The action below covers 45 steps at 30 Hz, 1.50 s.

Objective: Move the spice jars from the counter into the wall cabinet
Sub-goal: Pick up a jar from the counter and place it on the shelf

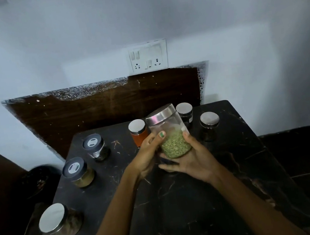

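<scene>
A clear jar of green seeds (172, 134), steel-lidded and tilted, sits lifted above the black counter (201, 200). Six smaller jars stand around: three far, three along the left.

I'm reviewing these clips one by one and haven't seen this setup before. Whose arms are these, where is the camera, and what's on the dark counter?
There is no machine here. A person wears one wide-angle camera on the head, looking down at their own bare hands. The left hand and right hand together hold a clear jar of green seeds with a steel lid, lifted above the black counter. Six more jars stand there: two black-lidded jars and a steel-lidded jar at left, an orange jar and two dark jars behind. No cabinet is visible.
</scene>
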Each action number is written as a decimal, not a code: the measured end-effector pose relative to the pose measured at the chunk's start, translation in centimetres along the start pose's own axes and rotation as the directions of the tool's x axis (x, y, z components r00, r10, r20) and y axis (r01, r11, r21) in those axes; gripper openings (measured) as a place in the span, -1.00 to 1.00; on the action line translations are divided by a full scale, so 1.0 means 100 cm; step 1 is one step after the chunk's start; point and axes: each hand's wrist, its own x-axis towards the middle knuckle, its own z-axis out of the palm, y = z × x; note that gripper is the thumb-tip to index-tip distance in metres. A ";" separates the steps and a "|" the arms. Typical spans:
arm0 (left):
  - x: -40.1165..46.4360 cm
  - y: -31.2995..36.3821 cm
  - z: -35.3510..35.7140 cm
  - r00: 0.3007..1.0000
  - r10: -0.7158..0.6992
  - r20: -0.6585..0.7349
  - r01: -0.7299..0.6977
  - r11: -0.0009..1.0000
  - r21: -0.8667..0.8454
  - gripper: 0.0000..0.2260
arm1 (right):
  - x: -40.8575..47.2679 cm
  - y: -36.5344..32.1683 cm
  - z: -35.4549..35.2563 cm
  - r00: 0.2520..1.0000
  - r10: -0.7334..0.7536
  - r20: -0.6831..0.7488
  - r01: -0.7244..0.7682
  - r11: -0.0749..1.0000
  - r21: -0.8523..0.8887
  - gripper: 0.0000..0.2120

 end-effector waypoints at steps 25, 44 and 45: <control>-0.007 0.038 -0.017 0.998 0.032 -0.045 -0.032 0.999 -0.004 -0.51 | 0.017 0.016 0.048 0.961 -0.258 -0.099 0.240 0.957 -0.164 -0.62; -0.011 0.043 -0.026 0.996 0.030 -0.083 -0.028 0.999 0.026 -0.24 | 0.013 -0.002 0.058 0.942 -0.304 -0.144 0.264 0.933 -0.243 -0.53; -0.011 0.043 -0.025 0.996 0.036 -0.087 -0.034 0.999 0.031 -0.31 | 0.013 -0.002 0.058 0.943 -0.303 -0.141 0.265 0.935 -0.238 -0.52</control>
